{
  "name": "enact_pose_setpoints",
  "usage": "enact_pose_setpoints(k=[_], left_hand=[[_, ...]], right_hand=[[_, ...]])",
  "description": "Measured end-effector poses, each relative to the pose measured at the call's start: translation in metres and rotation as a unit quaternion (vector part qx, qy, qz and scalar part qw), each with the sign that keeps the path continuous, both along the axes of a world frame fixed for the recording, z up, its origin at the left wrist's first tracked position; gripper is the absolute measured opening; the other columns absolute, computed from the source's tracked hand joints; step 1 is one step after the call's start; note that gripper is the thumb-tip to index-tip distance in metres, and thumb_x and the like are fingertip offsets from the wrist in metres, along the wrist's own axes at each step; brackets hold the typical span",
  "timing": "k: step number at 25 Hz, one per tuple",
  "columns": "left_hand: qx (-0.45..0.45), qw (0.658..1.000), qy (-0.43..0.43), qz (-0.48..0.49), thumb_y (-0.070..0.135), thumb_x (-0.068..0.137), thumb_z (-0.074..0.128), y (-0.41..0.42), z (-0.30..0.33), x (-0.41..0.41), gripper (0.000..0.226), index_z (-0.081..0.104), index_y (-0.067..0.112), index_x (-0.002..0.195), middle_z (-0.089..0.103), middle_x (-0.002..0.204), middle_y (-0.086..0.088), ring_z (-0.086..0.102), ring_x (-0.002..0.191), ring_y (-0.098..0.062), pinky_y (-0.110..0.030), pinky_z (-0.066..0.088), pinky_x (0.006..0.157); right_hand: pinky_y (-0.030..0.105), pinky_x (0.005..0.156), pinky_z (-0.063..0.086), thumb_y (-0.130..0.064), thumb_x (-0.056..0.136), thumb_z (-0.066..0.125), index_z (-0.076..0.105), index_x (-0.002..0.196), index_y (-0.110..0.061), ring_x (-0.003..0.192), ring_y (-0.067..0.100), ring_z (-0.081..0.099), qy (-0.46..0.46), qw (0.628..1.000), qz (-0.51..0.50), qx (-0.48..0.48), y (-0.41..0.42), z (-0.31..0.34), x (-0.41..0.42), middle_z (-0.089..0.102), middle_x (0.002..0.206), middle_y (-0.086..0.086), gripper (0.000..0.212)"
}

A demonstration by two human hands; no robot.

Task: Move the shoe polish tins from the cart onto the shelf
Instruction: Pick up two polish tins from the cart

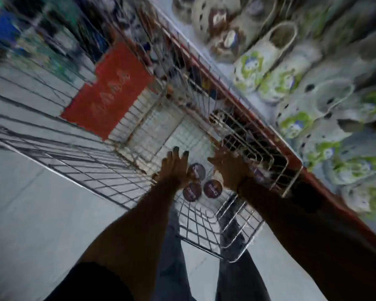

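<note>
Three dark round tins (197, 171) lay in the wire cart (91, 170), between both hands, left hand (175, 168) fingers extended, touching one tin, right hand (230, 170) grip unclear.

Head view, tilted, looking down

From my head I look steeply down into the wire cart (109, 177), close below me; the frame is tilted, with the shelf (291, 153) right of the cart.

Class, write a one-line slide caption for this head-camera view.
Both hands, left hand and right hand, reach into a wire cart around three round polish tins beside a shelf of clogs.
</note>
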State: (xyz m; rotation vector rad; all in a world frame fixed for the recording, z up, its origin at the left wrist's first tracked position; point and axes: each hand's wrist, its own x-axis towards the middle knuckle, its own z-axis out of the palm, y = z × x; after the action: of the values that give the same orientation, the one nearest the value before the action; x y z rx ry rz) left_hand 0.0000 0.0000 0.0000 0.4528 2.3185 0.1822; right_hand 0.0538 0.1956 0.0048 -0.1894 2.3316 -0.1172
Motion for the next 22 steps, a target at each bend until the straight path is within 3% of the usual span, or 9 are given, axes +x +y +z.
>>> enact_pose_setpoints(k=[3,5,8,12,17,19,22], left_hand=[[0.019,0.997,-0.061,0.039,0.033,0.088,0.068,0.027,-0.044,0.020,0.073,0.033,0.025,0.152,0.020,0.160,-0.017,0.036,0.139,-0.041,-0.051,0.043,0.106],[0.018,0.999,-0.046,0.021,0.021,0.088,0.069,0.040,-0.057,0.030,0.063,0.043,0.024,0.145,0.028,0.152,-0.016,0.042,0.132,-0.041,-0.054,0.049,0.100],[0.014,1.000,0.011,0.019,0.011,0.084,0.075,0.047,-0.073,0.036,0.060,0.050,0.021,0.137,0.036,0.143,-0.017,0.046,0.126,-0.042,-0.056,0.055,0.091],[0.009,1.000,0.017,0.016,0.024,0.075,0.083,0.032,-0.062,0.031,0.074,0.043,0.020,0.137,0.039,0.142,-0.019,0.049,0.123,-0.043,-0.058,0.054,0.093],[0.004,0.995,0.091,0.048,0.043,0.064,0.083,-0.007,0.027,-0.017,0.076,0.051,0.025,0.130,0.049,0.127,-0.016,0.053,0.115,-0.039,-0.052,0.050,0.092],[0.034,0.990,0.110,0.087,0.040,0.065,0.082,-0.035,0.107,-0.052,0.070,0.055,0.026,0.128,0.050,0.125,-0.015,0.054,0.112,-0.040,-0.050,0.053,0.092],[0.116,0.975,0.151,0.114,0.027,0.068,0.079,-0.056,0.167,-0.100,0.063,0.060,0.018,0.127,0.059,0.119,-0.015,0.055,0.112,-0.039,-0.043,0.052,0.091]], right_hand=[[0.064,0.122,0.020,-0.022,0.110,0.033,0.030,0.158,-0.026,0.154,0.036,0.018,0.025,0.998,-0.061,0.018,0.012,-0.045,-0.004,0.019,0.168,0.012,0.048],[0.062,0.116,0.032,-0.015,0.108,0.036,0.036,0.155,-0.028,0.152,0.037,0.021,0.050,0.998,-0.024,0.031,0.013,-0.054,-0.009,0.020,0.167,0.012,0.048],[0.053,0.103,0.047,-0.016,0.107,0.042,0.051,0.141,-0.022,0.138,0.042,0.039,0.073,0.996,-0.045,0.025,0.014,-0.060,-0.016,0.034,0.157,0.015,0.036],[0.050,0.102,0.049,-0.011,0.097,0.054,0.057,0.131,-0.025,0.130,0.046,0.045,0.051,0.990,-0.114,0.060,0.006,-0.039,-0.020,0.044,0.143,0.019,0.037],[0.048,0.100,0.049,-0.030,0.077,0.077,0.054,0.128,-0.026,0.123,0.042,0.050,0.066,0.989,-0.135,0.006,-0.021,0.044,-0.051,0.054,0.131,0.020,0.056],[0.049,0.098,0.048,-0.031,0.074,0.076,0.054,0.132,-0.027,0.122,0.043,0.051,0.135,0.982,-0.130,-0.032,-0.039,0.119,-0.079,0.057,0.128,0.020,0.062],[0.047,0.098,0.049,-0.037,0.072,0.072,0.055,0.136,-0.028,0.117,0.041,0.055,0.222,0.963,-0.134,-0.076,-0.049,0.174,-0.116,0.060,0.123,0.016,0.067]])
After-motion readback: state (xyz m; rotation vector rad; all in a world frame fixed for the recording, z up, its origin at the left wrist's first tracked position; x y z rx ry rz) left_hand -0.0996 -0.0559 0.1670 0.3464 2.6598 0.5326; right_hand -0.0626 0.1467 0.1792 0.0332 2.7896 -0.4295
